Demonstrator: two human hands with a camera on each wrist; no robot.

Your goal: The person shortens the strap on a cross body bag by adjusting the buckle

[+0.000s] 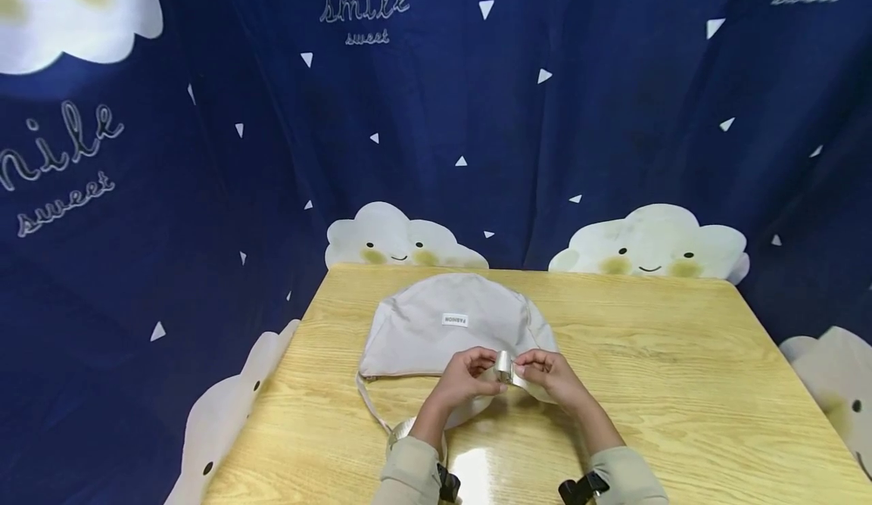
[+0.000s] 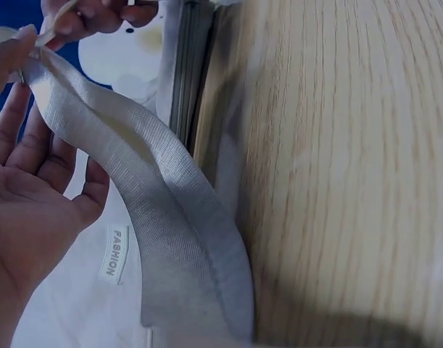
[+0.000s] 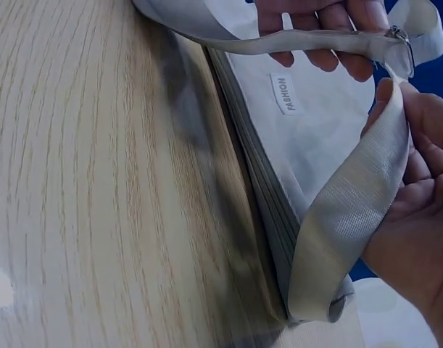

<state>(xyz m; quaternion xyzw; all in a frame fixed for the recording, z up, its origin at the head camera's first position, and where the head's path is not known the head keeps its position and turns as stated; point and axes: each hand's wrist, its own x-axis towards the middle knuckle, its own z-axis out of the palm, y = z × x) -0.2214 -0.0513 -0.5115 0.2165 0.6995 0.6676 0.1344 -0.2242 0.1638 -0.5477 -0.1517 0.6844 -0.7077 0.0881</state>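
Observation:
A pale grey fabric bag (image 1: 412,335) lies on the table, its white FASHION label (image 1: 455,320) upside down in the head view. Over the bag's near edge, my left hand (image 1: 462,380) pinches the bag's flat strap (image 2: 170,203) next to a metal slider buckle (image 3: 399,36). Just right of it, my right hand (image 1: 555,378) pinches the strap between thumb and fingertips, close against the buckle. A small loop of strap (image 1: 502,363) stands up between the two hands. From the right hand the strap (image 3: 352,199) hangs in a wide curve to the bag's end.
A light wooden table (image 1: 681,384) carries the bag. Its zipper (image 3: 261,174) runs along the near edge. More strap (image 1: 400,431) lies under the left forearm. Behind the table hangs a dark blue curtain (image 1: 436,111) printed with clouds and triangles.

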